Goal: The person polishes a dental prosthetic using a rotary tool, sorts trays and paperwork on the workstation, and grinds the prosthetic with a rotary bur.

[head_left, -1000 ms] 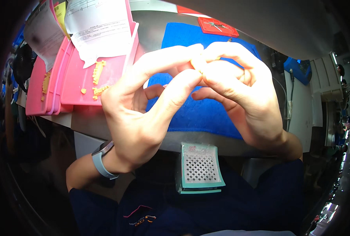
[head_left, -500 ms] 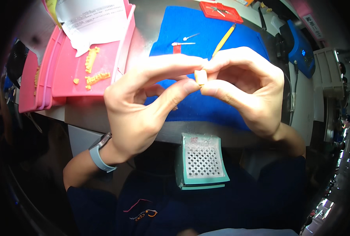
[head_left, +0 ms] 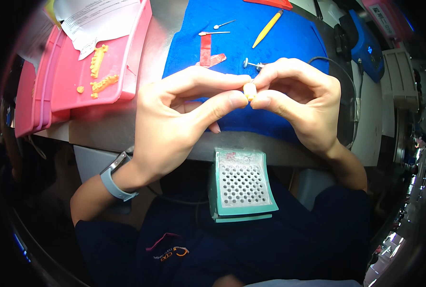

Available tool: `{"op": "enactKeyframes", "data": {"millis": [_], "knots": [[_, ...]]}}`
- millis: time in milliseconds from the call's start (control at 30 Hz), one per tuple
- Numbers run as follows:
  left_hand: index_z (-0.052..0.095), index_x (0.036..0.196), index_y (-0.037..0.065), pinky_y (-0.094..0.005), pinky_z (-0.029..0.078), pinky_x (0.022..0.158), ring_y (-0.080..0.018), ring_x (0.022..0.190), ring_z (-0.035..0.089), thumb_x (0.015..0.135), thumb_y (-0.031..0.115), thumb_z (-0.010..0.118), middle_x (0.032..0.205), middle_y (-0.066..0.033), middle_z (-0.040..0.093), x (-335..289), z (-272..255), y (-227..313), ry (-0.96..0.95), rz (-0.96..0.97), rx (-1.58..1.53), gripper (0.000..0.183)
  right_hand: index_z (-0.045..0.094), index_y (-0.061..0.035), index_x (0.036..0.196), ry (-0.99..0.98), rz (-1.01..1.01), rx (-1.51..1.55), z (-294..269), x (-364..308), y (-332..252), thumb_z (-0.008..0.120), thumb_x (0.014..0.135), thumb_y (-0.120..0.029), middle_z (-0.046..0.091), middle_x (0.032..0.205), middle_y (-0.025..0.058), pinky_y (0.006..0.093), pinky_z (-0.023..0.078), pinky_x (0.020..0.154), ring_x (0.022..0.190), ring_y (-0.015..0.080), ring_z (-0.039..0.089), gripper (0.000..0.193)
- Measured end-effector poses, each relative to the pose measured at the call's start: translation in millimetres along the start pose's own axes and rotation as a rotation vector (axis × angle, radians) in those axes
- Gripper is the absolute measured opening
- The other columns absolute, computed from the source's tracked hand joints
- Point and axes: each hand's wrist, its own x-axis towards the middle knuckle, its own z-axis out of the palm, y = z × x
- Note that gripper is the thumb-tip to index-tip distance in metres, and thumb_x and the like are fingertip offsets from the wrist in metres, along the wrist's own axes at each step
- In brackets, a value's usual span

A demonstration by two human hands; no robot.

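Observation:
Between the fingertips of both hands is a small cream dental crown [head_left: 250, 91], yellowish at its lower end. My left hand [head_left: 174, 119] pinches it from the left with thumb and forefinger. From the other side my right hand [head_left: 308, 105] grips it the same way. Just beyond the right fingers a small grey wheel on a metal shank [head_left: 251, 64] shows above the blue cloth [head_left: 184, 48]; what it is fixed to is hidden behind that hand. Two slim burs, a red strip [head_left: 206, 50] and a yellow pencil-like tool [head_left: 268, 29] lie farther back on the cloth.
At the left, a pink tray [head_left: 72, 79] holds orange-yellow dental models [head_left: 98, 61] and printed paper [head_left: 98, 24]. A green-framed perforated grille [head_left: 244, 184] juts toward me below the hands. A blue control unit [head_left: 366, 45] and a cable [head_left: 358, 103] are on the right.
The dental crown has been turned between my fingers and now shows a rounder side. My view has shifted, so the tray and cloth appear higher and farther left, and the grey wheel has come into sight.

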Motion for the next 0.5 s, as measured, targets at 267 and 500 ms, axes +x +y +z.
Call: {"op": "enactKeyframes", "data": {"millis": [267, 500], "knots": [[0.069, 0.114, -0.003, -0.0228, 0.053, 0.062, -0.0107, 0.081, 0.066, 0.095, 0.000, 0.068, 0.104, -0.0113, 0.073, -4.7, 5.0, -2.2, 0.004, 0.007, 0.035, 0.020, 0.067, 0.0074, 0.101, 0.011, -0.017, -0.009, 0.7, -5.5, -4.0, 0.072, 0.086, 0.010, 0.071, 0.095, 0.0128, 0.0292, 0.057, 0.083, 0.090, 0.0173, 0.070, 0.016], [0.070, 0.117, -0.002, -0.0222, 0.051, 0.060, -0.0106, 0.082, 0.066, 0.095, 0.001, 0.068, 0.105, -0.0107, 0.072, -4.7, 3.7, -4.5, 0.005, 0.037, 0.039, 0.022, 0.068, 0.0067, 0.104, 0.002, -0.008, 0.018, 1.6, -6.2, -0.7, 0.071, 0.087, 0.009, 0.071, 0.096, 0.0121, 0.0290, 0.057, 0.084, 0.090, 0.0166, 0.069, 0.017]]}}
